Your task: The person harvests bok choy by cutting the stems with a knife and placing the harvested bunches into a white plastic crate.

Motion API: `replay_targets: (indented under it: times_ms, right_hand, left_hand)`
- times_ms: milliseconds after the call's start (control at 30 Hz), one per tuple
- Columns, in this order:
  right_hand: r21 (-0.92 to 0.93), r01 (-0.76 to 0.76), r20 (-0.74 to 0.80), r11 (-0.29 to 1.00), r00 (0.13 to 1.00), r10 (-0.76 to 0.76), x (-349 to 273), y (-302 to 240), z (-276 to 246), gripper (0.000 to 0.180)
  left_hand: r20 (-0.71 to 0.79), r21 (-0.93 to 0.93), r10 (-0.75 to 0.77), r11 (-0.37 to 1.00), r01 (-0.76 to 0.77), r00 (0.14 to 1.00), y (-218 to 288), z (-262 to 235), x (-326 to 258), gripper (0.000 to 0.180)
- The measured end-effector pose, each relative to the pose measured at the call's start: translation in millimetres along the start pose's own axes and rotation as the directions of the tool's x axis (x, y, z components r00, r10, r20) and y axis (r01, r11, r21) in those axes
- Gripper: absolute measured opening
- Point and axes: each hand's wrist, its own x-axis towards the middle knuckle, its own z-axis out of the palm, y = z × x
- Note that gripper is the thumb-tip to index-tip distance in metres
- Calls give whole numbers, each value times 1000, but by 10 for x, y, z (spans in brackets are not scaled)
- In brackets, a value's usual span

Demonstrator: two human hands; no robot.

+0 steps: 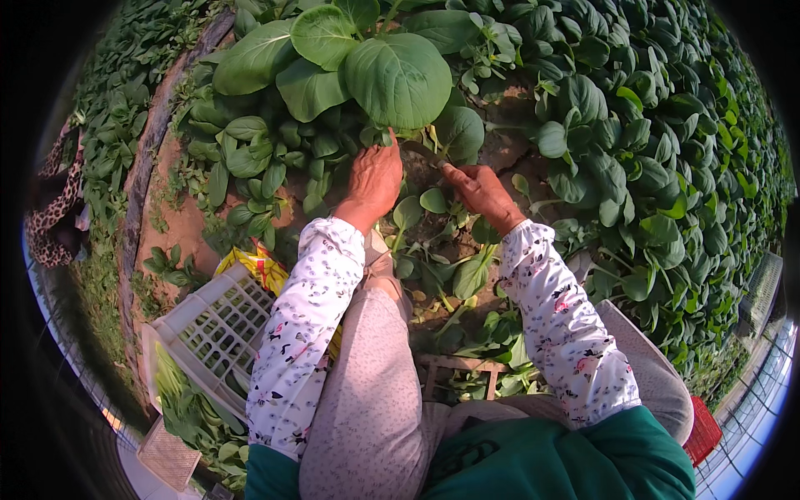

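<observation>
In my closed left hand (375, 179) is the lower part of a leafy bok choy plant (398, 82), whose broad green leaves spread out beyond my knuckles. My right hand (483, 193) is closed around the handle of a small knife (423, 152). Its dark, thin blade points left toward the plant's base, close to my left fingers; leaves and shade hide whether the edge touches the stem. Small bok choy plants (408, 215) and bare soil lie just below and between my hands.
A white plastic crate (212, 321) with cut greens (196, 417) stands left of my leg, beside a yellow bag (254, 268). Dense bok choy (658, 175) fills the right side. A wooden frame (462, 363) lies beneath me; a red basket (704, 431) is behind right. Someone's leopard-print clothing (57, 212) shows far left.
</observation>
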Motion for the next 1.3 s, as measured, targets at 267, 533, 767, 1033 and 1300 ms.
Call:
replay_targets:
  times_ms: [267,533,767,1033,1300]
  right_hand:
    - [575,-38,-42,817,996,76,-442,61,98,37]
    - [655,-10,-68,755,995,73,-372,23,283,21]
    - [498,21,23,867,999,-37,-532,-8,327,21]
    - [742,-262,247,617,963,112,-606,-14,290,10]
    - [320,-72,139,945,990,28,-434,41,305,27]
  left_hand:
    - [-289,-230,248,920,-318,925,263,-124,-675,46]
    - [-224,-380,181,889,-257,958,441,-260,-804,39]
    - [-252,-263,266,906,-330,931,441,-229,-607,48]
    - [-222,-334,176,910,-245,959,398,-338,-636,35]
    - [96,-936,-80,332,118,992,251,-617,-724,22]
